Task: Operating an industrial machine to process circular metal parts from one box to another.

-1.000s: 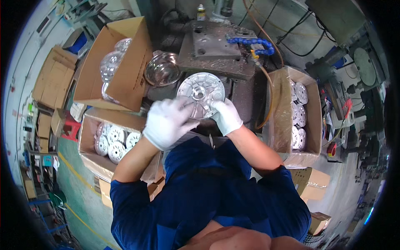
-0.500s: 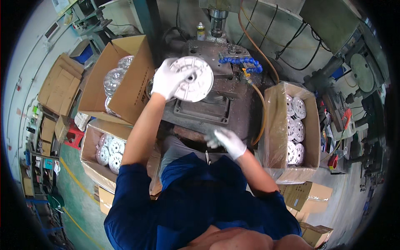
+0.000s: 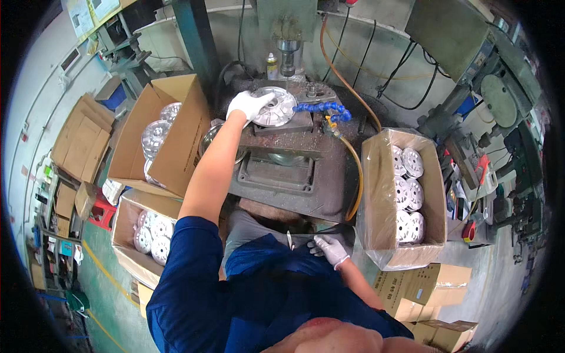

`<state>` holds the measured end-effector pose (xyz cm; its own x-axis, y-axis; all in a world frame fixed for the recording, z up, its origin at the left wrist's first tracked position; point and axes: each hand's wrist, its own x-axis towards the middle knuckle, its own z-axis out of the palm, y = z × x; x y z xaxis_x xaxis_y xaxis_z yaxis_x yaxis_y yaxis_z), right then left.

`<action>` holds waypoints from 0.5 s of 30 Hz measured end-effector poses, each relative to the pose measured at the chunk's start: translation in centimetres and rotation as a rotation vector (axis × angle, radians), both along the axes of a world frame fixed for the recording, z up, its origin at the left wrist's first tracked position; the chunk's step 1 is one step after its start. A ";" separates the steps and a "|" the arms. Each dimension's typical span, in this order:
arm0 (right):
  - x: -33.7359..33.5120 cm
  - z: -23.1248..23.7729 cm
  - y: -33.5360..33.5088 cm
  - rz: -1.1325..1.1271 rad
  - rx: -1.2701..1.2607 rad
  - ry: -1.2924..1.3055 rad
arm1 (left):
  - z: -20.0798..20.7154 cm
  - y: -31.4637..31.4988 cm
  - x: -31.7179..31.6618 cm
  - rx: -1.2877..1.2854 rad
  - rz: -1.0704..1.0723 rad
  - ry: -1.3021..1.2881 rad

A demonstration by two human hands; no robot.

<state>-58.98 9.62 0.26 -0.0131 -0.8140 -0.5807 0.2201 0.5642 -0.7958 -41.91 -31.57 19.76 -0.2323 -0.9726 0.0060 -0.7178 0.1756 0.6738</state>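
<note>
A round silver cast-metal disc [image 3: 279, 112] with a ribbed face and a central hub lies on the fixture block [image 3: 294, 125] of the machine, tilted a little. My left hand [image 3: 249, 106], in a white glove, is closed on the disc's left side, with the thumb over its face. My right hand [image 3: 331, 249], also gloved, rests low by my right thigh, apart from any part. Its fingers point left, loosely bent and slightly apart, with nothing visible in them. A shiny round metal part [image 3: 209, 140] sits left of the fixture, partly hidden by my left forearm.
A spindle [image 3: 288, 57] hangs behind the disc, beside a spray can [image 3: 272, 66]. A blue segmented coolant hose [image 3: 322, 107] reaches the disc's right edge. Cartons with metal discs stand left [image 3: 188, 135], lower left [image 3: 132, 253] and right [image 3: 376, 194]. Metal chips litter the machine table [image 3: 335, 182].
My left hand has brought the disc from above the table back onto the fixture, laying it flatter. My right hand has dropped from the table's front edge to my thigh. The view has shifted slightly.
</note>
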 end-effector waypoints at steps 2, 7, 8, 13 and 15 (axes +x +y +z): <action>-0.2 0.0 -0.6 0.005 -0.007 0.033 | 0.5 -0.2 -0.1 0.031 0.018 -0.111; 0.2 1.1 -2.6 0.048 -0.086 0.167 | 1.3 0.4 -0.1 0.093 0.014 -0.202; 0.2 1.2 -2.7 0.056 -0.124 0.214 | 1.1 0.4 -0.1 0.111 0.012 -0.184; 0.3 0.0 -2.4 0.103 -0.096 0.212 | 1.0 0.2 0.0 0.030 0.034 -0.173; 0.6 0.1 -2.2 0.124 -0.076 0.201 | 0.0 -0.2 0.3 0.019 0.012 -0.126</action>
